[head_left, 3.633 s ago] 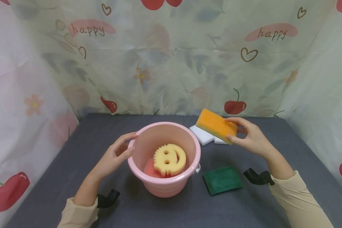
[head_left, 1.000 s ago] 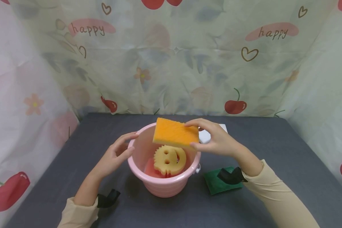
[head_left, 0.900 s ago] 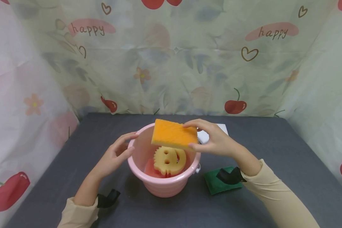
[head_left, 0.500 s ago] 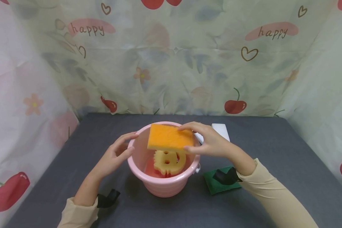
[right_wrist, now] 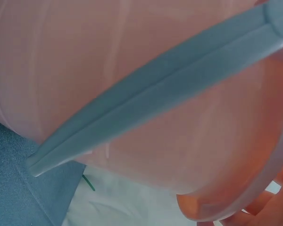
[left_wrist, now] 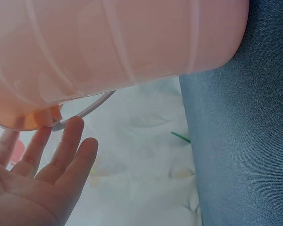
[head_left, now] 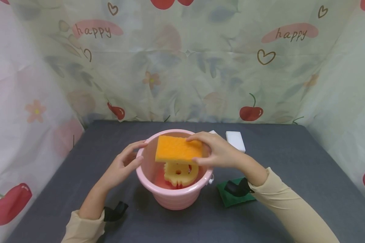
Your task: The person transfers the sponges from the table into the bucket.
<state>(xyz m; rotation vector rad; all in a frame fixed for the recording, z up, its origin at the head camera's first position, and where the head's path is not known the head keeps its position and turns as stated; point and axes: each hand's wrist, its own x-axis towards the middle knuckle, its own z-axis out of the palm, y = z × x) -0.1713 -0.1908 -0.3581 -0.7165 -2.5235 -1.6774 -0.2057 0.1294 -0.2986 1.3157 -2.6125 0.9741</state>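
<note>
Clock on bucket, 12 = far side. Right hand (head_left: pixel 219 150) has its grip clamped on the right end of the orange sponge (head_left: pixel 176 148), thumb on near edge, fingers on far edge. Sponge sits within the outline of the mouth of the pink bucket (head_left: pixel 174 192), orange face up, slightly toward 12; can't tell if it's below the rim. It hides the top of the yellow smiley sponge (head_left: pixel 182 175) inside; red piece (head_left: pixel 160 179) under that one, mostly covered. Left hand (head_left: pixel 121 167) at 9 o'clock, grip apart, fingertips and thumb touching the rim. Bucket upright on dark table (head_left: pixel 170 226). Green pad (head_left: pixel 235 199) on table at 4 o'clock, partly behind the black wrist mount (head_left: pixel 238 188) of the right arm. White block (head_left: pixel 235 140) at 2 o'clock, corner of another white piece (head_left: pixel 213 132) nearer 1, mostly behind right hand. Handle (right_wrist: pixel 155 89) slants across the bucket wall in right wrist view. Cherry-print curtain (head_left: pixel 185 84) toward 12.
</note>
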